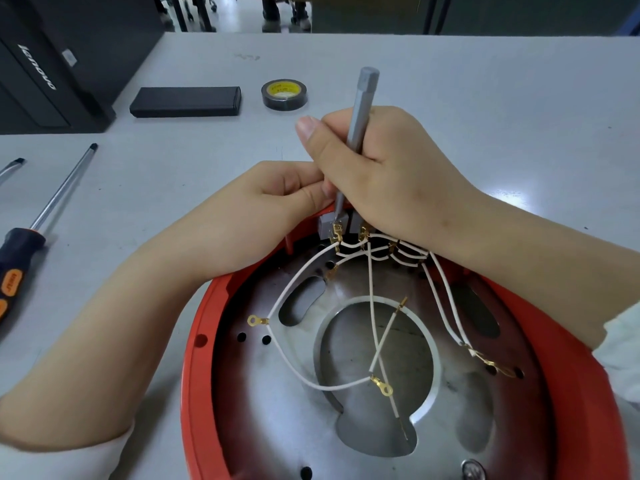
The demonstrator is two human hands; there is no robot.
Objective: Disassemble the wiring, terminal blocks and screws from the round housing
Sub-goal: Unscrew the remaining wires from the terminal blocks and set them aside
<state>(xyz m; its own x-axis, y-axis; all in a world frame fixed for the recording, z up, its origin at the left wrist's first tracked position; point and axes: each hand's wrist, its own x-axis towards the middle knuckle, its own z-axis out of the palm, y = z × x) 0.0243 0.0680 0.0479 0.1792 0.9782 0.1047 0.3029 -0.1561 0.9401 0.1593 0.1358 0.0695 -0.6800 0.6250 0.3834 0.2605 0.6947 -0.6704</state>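
Unscrewing terminal block (327, 226) at housing (204, 341) far rim: right hand (377, 174) fingers wrapped round driver (360, 116), left hand (277, 192) fingers pinching beside tip; next likely more turns, keeping tip seated.

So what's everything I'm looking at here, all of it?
round housing: one, red rim, metal plate inside, near edge of table
wires: several, white, gold ring and spade ends, loose across the housing
terminal blocks: grey, count unclear, at the housing's far rim, partly hidden by the hands
metal driver: one, grey, upright, tip at a terminal
screwdriver: one, black and orange handle, left on the table
second tool tip: one, far left, mostly out of frame
tape roll: one, black with yellow core, far side
flat box: one, black, left of the tape
computer case: one, black, far left
table: one, light grey
left hand: steadies the terminal area
right hand: grips the driver
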